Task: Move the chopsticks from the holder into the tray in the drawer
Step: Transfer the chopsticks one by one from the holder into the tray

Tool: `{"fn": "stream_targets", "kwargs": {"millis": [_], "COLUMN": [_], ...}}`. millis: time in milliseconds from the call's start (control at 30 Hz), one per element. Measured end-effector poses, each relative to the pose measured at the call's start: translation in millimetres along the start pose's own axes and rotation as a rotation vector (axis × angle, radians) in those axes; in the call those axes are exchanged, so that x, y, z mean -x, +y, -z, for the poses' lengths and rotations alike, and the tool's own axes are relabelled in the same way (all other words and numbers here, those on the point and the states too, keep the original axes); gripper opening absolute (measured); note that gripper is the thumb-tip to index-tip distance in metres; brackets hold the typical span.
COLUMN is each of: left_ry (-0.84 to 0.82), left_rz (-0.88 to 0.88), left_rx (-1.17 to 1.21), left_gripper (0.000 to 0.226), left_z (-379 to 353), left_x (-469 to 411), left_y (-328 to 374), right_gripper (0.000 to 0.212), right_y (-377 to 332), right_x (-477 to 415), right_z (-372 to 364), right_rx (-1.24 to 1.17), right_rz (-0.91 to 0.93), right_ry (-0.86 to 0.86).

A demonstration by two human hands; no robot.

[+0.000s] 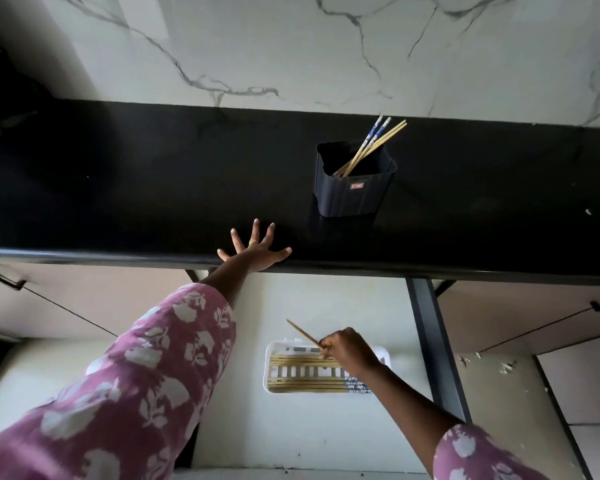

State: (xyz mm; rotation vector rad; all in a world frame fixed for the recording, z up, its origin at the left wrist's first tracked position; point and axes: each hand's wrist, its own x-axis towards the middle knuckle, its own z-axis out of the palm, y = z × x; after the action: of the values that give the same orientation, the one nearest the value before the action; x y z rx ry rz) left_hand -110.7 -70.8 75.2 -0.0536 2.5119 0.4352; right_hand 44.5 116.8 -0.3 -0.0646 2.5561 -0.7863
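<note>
A dark, ribbed holder [352, 192] stood upright on the black desk [153, 188], well back from its front edge. Four chopsticks [371, 143] leaned together toward its far right corner: two plain wooden ones and two with blue-and-white patterned tops. A small red label [356, 185] sat on the holder's near face. It seemed to carry pale lettering, but it was too small for me to read.

Below the desk the drawer [291, 438] was open, with a white slotted tray [269, 368] on its pale floor. More sticks [302, 386] lay lengthwise in the tray in two bunches, one along the far side and one along the near side. Blue patterned ends showed at the right end of the near bunch.

The right grip [349, 349], a bare hand, hovered over the tray's right half. Its fingers were curled and pinched round a plain held chopstick [302, 332], whose free end slanted up and to the left above the tray's far rim.

The left grip [257, 252] lay flat on the desk's front edge, left of the holder and apart from it. Its fingers were straight and spread wide and held nothing, and one wore a yellow ring [252, 242]. Both arms wore pink sleeves [136, 375] with a white floral print.
</note>
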Motion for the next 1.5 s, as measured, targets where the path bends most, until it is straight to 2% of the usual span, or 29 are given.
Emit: {"fn": "stream_targets", "kwargs": {"millis": [200, 433, 1000, 1133, 1267, 1500], "left_ry": [-0.018, -0.039, -0.046, -0.049, -0.044, -0.05], "left_rz": [0.009, 0.008, 0.005, 0.005, 0.008, 0.012], "left_rx": [-0.021, -0.023, -0.017, -0.015, -0.01, -0.012], "left_gripper": [0.081, 0.081, 0.081, 0.081, 0.081, 0.081], "left_z": [3.4, 5.6, 7.5, 7.3, 7.1, 7.1], "left_x": [-3.7, -4.3, -1.6, -1.9, -1.8, -2.2], "left_y": [-0.2, 1.1, 3.1, 3.1, 2.7, 2.9], "right_gripper": [0.026, 0.038, 0.03, 0.007, 0.03, 0.029], "right_y": [-1.0, -9.4, -8.8, -8.2, -1.2, -5.3], "right_x": [4.4, -3.6, 6.3, 9.3, 10.2, 11.6], "right_z": [-38.3, -49.8, -54.0, -49.0, -51.7, -55.8], "right_rx": [0.323, 0.427, 0.463, 0.486, 0.574, 0.504], "right_rz": [0.049, 0.055, 0.052, 0.166, 0.076, 0.03], "right_ry": [-0.159, -0.171, -0.139, -0.037, -0.049, -0.122]}}
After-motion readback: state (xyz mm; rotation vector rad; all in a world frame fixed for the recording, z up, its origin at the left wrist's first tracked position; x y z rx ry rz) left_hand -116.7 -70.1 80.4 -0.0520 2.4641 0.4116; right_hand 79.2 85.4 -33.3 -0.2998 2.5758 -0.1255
